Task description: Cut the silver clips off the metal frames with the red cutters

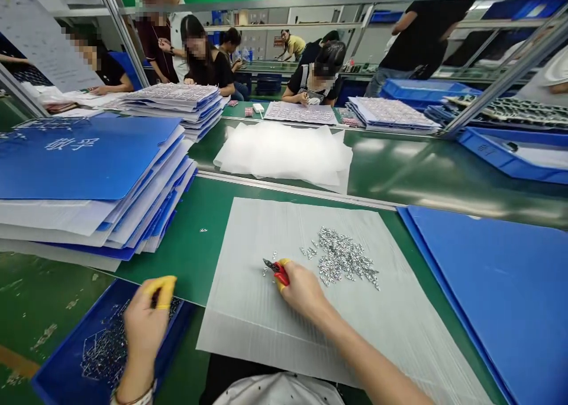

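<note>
- Right hand [304,286], centre of the frame: closed around red-handled cutters [282,273], tips pointing left, low over the pale sheet [266,227]! Whether the jaws are parted is too small to call.
- Left hand [148,319], lower left: fingers curled in close, yellow covers on the tips, up over the edge of the blue bin [57,372]. Is anything pinched in there? Cannot tell from this angle.
- Just by the cutters, a few loose bits lie on the sheet; to the right of the right hand sits the main pile of small metal pieces [344,257], glinting, right of centre.
- One stray piece [203,230] is out alone on the green bench [177,245], left of the sheet.
- Down in the bin, lower left, a tangle of thin wire frames [104,352].
- So, the step in hand? It looks like snipping, with small pieces gathering on the sheet. The next move, I judge, calls for a wire frame offered to the cutter tips over the sheet, fingertips clear of the blades.
- Farther out: a tall stack of blue and white sheets [89,162] at left, blue sheets [510,275] at right, white sheets [284,150] beyond, and people working up top.
</note>
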`<state>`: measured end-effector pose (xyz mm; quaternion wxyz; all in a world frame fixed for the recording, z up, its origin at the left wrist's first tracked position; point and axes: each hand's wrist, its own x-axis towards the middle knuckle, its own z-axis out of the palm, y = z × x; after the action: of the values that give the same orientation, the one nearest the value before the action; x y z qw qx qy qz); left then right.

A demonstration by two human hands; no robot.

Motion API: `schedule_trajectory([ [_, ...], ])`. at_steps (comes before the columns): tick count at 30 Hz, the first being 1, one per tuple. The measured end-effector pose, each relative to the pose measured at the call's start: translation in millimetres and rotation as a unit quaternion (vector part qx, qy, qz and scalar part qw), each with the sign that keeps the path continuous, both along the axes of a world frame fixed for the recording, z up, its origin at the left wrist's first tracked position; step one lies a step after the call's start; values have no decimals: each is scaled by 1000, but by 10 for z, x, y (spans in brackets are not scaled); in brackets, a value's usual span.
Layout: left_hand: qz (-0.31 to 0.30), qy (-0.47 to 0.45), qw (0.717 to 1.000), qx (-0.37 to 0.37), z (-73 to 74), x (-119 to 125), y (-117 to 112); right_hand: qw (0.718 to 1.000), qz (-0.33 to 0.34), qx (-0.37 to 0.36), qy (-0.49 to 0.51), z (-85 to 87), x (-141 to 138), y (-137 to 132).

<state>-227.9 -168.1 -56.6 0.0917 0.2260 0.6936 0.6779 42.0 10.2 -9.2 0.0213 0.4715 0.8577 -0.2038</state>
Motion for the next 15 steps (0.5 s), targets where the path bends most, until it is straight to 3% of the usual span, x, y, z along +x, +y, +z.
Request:
schedule_trajectory([
  [3,-163,43,985,-38,136,517,519,999,11,45,-26,-44,-74,-22],
  [6,-230,58,970,-50,117,868,811,997,17,66,-38,-94,-101,-36],
  [11,-259,160,946,-111,-19,1001,881,999,14,32,-42,-87,-95,-17],
  [15,-284,234,916,-160,2,1000,867,999,24,28,-40,-84,-24,7],
])
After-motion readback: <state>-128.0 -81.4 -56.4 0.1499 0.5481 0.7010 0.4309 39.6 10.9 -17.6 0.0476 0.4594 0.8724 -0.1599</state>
